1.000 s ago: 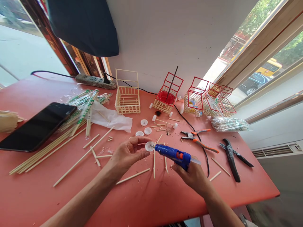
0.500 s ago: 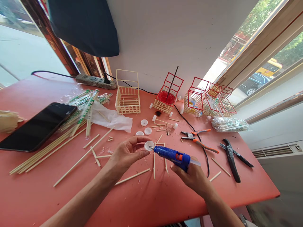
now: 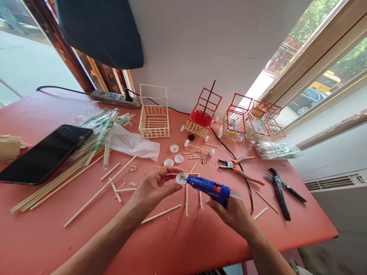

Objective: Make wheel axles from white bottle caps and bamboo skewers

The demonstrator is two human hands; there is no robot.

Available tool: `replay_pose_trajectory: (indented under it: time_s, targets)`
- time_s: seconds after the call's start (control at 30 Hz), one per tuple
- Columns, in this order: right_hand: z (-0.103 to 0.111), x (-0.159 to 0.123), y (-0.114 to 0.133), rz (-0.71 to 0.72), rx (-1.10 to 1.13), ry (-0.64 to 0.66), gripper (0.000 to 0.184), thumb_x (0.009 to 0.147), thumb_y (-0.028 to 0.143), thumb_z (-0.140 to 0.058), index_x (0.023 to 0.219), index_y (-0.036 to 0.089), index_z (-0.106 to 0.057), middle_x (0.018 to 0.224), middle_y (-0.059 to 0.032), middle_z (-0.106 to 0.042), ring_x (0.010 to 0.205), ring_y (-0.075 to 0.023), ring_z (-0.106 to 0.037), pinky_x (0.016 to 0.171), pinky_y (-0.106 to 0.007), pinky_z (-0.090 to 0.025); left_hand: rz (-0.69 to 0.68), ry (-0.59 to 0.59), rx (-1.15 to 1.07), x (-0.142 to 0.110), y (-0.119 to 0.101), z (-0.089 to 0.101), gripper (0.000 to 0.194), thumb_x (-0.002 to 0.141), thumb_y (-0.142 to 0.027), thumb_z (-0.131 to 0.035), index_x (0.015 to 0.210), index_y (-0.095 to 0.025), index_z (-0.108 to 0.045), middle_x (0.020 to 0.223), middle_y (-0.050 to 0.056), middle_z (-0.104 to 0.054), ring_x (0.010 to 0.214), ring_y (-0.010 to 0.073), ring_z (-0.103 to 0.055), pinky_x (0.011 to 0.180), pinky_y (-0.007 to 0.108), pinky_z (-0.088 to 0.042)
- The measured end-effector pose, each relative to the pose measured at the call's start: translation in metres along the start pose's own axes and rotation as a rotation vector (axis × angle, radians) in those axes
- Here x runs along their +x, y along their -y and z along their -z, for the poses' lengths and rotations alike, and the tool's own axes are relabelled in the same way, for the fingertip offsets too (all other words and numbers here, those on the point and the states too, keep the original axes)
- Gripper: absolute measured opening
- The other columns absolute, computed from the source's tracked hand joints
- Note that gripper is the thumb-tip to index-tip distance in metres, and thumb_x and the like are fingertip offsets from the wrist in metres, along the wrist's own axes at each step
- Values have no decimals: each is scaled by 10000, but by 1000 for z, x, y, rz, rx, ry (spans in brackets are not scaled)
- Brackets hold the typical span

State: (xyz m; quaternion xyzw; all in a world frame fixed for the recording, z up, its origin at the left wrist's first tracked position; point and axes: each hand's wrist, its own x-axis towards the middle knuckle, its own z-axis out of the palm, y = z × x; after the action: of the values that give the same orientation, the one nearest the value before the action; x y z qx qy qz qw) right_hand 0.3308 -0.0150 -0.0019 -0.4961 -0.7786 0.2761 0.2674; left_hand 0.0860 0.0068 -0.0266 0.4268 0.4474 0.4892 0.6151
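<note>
My left hand (image 3: 160, 183) pinches a white plastic bottle cap (image 3: 181, 178) between thumb and fingers, its hollow side towards me. My right hand (image 3: 232, 212) grips a blue hot glue gun (image 3: 209, 186), a clear glue stick poking out of its back. The gun's nozzle reaches into the cap; whether glue comes out is too small to tell. Beneath the gun, a small frame of wooden sticks (image 3: 187, 200) lies on the table. Just beyond my left hand are three loose white caps (image 3: 178, 159).
A bare stick cart body (image 3: 155, 126) and several red-trimmed ones (image 3: 202, 114) line the wall. Pliers (image 3: 243, 173) and black cutters (image 3: 281, 194) lie right. A phone (image 3: 47, 152), wrapped chopsticks (image 3: 100, 130) and long sticks (image 3: 94, 194) lie left. A power strip (image 3: 114, 99) sits behind.
The cap in my left hand has shifted very slightly right and down against the glue gun's nozzle. My right hand holds the gun almost still.
</note>
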Motion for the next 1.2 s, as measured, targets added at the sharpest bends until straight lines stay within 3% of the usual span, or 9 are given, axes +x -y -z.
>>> replay_pose_trajectory:
  time_s: [0.43,1.2]
  targets:
    - [2,-1,3,-7,19,11,291,927,389,-598,724,210,-493,612,40,-474,534,-114,-397,520,-244,-330,-2,-19,-22,0,2,0,345,658,-294,-867,962,-197,-737,1014,73,-769,1041,280,-708,935,389,-541]
    - [2,-2,1,29,-29,-24,264,936,415,-603,783,202,-573,629,19,-563,540,-130,-478,522,-247,-375,-20,7,36,5,12,7,391,675,-330,-857,1011,-187,-717,1067,93,-759,1075,293,-697,949,411,-541]
